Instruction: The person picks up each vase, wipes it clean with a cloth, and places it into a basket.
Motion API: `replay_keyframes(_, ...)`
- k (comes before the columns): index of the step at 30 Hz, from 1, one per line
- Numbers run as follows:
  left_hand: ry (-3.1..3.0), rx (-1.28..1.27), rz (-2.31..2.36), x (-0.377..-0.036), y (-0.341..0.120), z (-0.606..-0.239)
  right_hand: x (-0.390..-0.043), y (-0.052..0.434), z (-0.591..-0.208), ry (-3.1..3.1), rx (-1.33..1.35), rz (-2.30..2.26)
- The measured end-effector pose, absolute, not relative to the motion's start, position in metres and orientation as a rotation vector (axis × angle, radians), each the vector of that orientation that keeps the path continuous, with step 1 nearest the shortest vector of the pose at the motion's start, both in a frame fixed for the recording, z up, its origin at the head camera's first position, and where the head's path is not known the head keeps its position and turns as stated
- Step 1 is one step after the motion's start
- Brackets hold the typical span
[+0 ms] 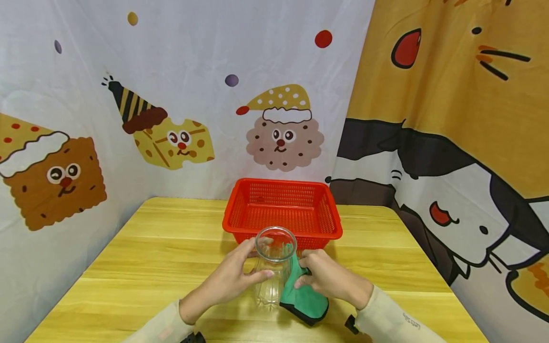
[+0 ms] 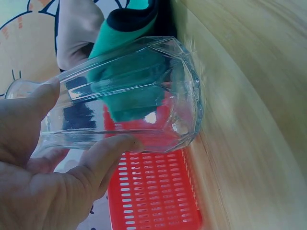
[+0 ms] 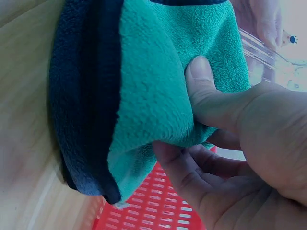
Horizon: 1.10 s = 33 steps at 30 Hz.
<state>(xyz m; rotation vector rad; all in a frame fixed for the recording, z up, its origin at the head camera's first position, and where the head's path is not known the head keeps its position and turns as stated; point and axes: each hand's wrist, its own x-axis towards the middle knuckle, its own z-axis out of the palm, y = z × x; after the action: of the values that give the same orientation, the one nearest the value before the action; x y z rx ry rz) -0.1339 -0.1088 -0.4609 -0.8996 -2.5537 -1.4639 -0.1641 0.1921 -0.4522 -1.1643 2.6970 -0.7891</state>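
Observation:
A clear glass vase (image 1: 271, 286) with a round rim and faceted lower sides stands upright near the front of the table. My left hand (image 1: 233, 272) grips it from the left, thumb on the near side and fingers around the back. In the left wrist view the vase (image 2: 129, 96) appears sideways, its thick base close to the wood. My right hand (image 1: 328, 276) pinches a green cloth (image 1: 306, 297) with a dark border against the vase's right side. The right wrist view shows the cloth (image 3: 148, 86) folded between thumb and fingers.
A red perforated plastic basket (image 1: 283, 209) sits just behind the vase at the back of the wooden table (image 1: 171, 257). Behind the table hangs a curtain (image 1: 180, 57) printed with cartoon figures.

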Motion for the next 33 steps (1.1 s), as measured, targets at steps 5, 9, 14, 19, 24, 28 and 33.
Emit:
replay_keyframes(5,-2.561,-0.906,-1.483,-0.134,-0.108,-0.461,-0.167,0.194,-0.458,2.678,-1.201,-0.736)
replay_keyframes(9,-2.577,-0.901,-1.486,-0.135,-0.108,-0.461,-0.169,0.194,-0.463,2.679,-1.217,-0.696)
replay_keyframes(14,-2.578,-0.903,-1.478,-0.135,-0.107,-0.461,-0.168,0.194,-0.466,2.671,-1.195,-0.687)
replay_keyframes(19,-2.573,-0.905,-1.467,-0.135,-0.108,-0.461,-0.167,0.193,-0.466,2.668,-1.151,-0.671)
replay_keyframes(24,-2.573,-0.905,-1.461,-0.136,-0.109,-0.462,-0.166,0.191,-0.467,2.678,-1.130,-0.654)
replay_keyframes(28,-2.574,-0.906,-1.462,-0.136,-0.109,-0.462,-0.166,0.190,-0.467,2.669,-1.133,-0.684)
replay_keyframes(33,-2.573,-0.902,-1.453,-0.136,-0.109,-0.462,-0.168,0.191,-0.469,2.641,-1.105,-0.767)
